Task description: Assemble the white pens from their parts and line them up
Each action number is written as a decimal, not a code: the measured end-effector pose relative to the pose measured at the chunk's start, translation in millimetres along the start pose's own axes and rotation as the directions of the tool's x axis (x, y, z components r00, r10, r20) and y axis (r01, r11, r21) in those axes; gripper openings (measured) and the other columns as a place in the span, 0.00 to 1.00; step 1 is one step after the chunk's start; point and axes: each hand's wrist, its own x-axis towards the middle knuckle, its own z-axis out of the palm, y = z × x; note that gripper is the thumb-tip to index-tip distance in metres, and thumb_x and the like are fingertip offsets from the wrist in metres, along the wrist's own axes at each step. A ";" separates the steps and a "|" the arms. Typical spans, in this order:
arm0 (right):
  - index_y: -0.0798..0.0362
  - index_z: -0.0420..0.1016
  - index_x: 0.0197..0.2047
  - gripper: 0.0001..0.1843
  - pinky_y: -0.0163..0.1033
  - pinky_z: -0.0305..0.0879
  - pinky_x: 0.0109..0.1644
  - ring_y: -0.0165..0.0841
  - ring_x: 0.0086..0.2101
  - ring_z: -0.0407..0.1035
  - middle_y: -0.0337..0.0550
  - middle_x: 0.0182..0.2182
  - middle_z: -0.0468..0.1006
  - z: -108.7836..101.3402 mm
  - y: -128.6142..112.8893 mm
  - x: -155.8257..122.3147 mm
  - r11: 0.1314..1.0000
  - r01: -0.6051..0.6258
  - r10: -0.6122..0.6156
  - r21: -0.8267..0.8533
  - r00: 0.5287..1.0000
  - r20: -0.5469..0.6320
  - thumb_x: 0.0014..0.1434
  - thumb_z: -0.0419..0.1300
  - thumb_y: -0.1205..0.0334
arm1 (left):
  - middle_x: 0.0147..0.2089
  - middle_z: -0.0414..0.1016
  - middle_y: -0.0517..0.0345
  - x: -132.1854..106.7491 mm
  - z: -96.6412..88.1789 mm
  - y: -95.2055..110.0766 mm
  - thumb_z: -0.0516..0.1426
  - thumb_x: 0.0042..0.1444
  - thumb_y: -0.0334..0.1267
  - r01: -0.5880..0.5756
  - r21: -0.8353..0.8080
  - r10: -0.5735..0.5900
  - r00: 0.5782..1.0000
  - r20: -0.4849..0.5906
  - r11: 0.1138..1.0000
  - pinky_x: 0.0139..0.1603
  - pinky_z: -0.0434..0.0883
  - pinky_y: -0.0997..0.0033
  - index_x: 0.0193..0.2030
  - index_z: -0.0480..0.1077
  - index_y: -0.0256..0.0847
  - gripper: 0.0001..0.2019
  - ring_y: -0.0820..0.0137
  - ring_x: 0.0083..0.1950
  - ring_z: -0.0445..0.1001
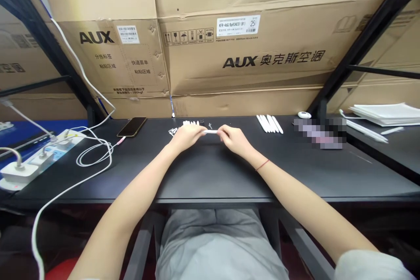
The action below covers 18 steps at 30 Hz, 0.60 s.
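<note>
A slim white pen (pixel 210 131) is stretched level between my two hands, above the middle of the black table. My left hand (pixel 188 136) has its fingers closed on one end, and my right hand (pixel 233 138) pinches the other. Just behind the left hand lie several white pen-shaped pieces (pixel 190 123), partly hidden by it. Small metallic bits (pixel 172 131) show beside that hand, and tiny dark parts (pixel 202 122) lie behind it. To the right, several white pens (pixel 269 124) lie in a row.
A phone (pixel 132 127) lies at the back left, near a white power strip (pixel 42 159) and looped white cable (pixel 95 157). Cardboard boxes (pixel 197 70) wall off the back. On the right are a white oval object (pixel 304 115), black frame bar (pixel 337 43) and paper stack (pixel 387 113).
</note>
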 end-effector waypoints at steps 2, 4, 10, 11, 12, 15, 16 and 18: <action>0.52 0.67 0.28 0.13 0.33 0.56 0.30 0.30 0.23 0.63 0.37 0.21 0.71 0.8 -0.6 -0.2 0.999 -0.030 0.030 -0.018 1.000 -0.002 0.62 0.49 0.59 | 0.40 0.79 0.53 -0.6 -0.7 0.6 0.49 0.64 0.38 -0.026 0.066 0.027 1.000 -0.011 0.997 0.43 0.67 0.68 0.46 0.73 0.41 0.13 0.67 0.41 0.76; 0.52 0.68 0.29 0.13 0.32 0.56 0.31 0.30 0.24 0.64 0.38 0.21 0.71 0.2 -2.0 -0.7 0.997 -0.039 0.040 -0.067 0.999 0.011 0.63 0.48 0.60 | 0.39 0.80 0.54 -1.1 -1.5 0.3 0.48 0.65 0.39 -0.048 0.116 0.053 0.998 -0.036 0.992 0.44 0.66 0.67 0.44 0.73 0.41 0.13 0.67 0.40 0.76; 0.52 0.72 0.35 0.11 0.33 0.57 0.34 0.33 0.31 0.70 0.43 0.33 0.78 -9.6 -10.7 -0.6 0.953 0.051 0.012 -0.299 0.978 0.206 0.64 0.51 0.59 | 0.43 0.79 0.55 0.6 -2.3 -1.9 0.50 0.64 0.41 -0.109 0.171 0.133 0.982 -0.131 0.979 0.52 0.62 0.61 0.45 0.74 0.45 0.12 0.66 0.47 0.74; 0.51 0.72 0.36 0.11 0.33 0.58 0.34 0.33 0.33 0.71 0.44 0.35 0.79 -12.1 -10.3 0.6 0.938 0.037 0.040 -0.346 0.976 0.214 0.64 0.50 0.59 | 0.47 0.79 0.54 1.0 -2.2 -2.2 0.51 0.64 0.41 -0.111 0.173 0.139 0.978 -0.154 0.979 0.54 0.62 0.60 0.46 0.74 0.46 0.12 0.65 0.50 0.72; 0.51 0.72 0.37 0.12 0.34 0.58 0.35 0.34 0.34 0.72 0.45 0.36 0.79 -15.0 -8.4 2.1 0.920 0.002 0.083 -0.392 0.976 0.200 0.65 0.49 0.58 | 0.50 0.77 0.53 1.2 -2.3 -3.0 0.52 0.63 0.41 -0.102 0.176 0.135 0.974 -0.184 0.979 0.55 0.61 0.59 0.48 0.73 0.46 0.12 0.63 0.54 0.70; 0.52 0.73 0.41 0.16 0.36 0.61 0.37 0.39 0.37 0.73 0.49 0.36 0.79 -26.4 8.4 6.6 0.830 -0.220 0.292 -0.512 0.954 0.065 0.65 0.46 0.57 | 0.59 0.69 0.49 -0.4 -3.1 -11.1 0.54 0.61 0.43 -0.002 0.174 0.050 0.961 -0.273 0.985 0.58 0.61 0.56 0.52 0.72 0.45 0.15 0.59 0.60 0.64; 0.53 0.73 0.42 0.17 0.38 0.62 0.38 0.41 0.38 0.74 0.52 0.36 0.79 -30.9 17.2 7.1 0.779 -0.316 0.376 -0.542 0.927 -0.001 0.66 0.45 0.57 | 0.60 0.67 0.48 -1.9 -3.3 -16.3 0.55 0.60 0.43 0.045 0.168 0.006 0.957 -0.291 0.985 0.58 0.62 0.56 0.52 0.72 0.45 0.15 0.58 0.60 0.63; 0.57 0.74 0.45 0.19 0.43 0.64 0.42 0.44 0.40 0.74 0.57 0.37 0.78 -39.8 37.6 5.5 0.670 -0.464 0.501 -0.580 0.859 -0.108 0.66 0.45 0.58 | 0.60 0.67 0.48 -5.9 -3.2 -29.9 0.55 0.59 0.42 0.132 0.149 -0.083 0.951 -0.297 0.980 0.57 0.63 0.56 0.48 0.74 0.45 0.13 0.58 0.59 0.63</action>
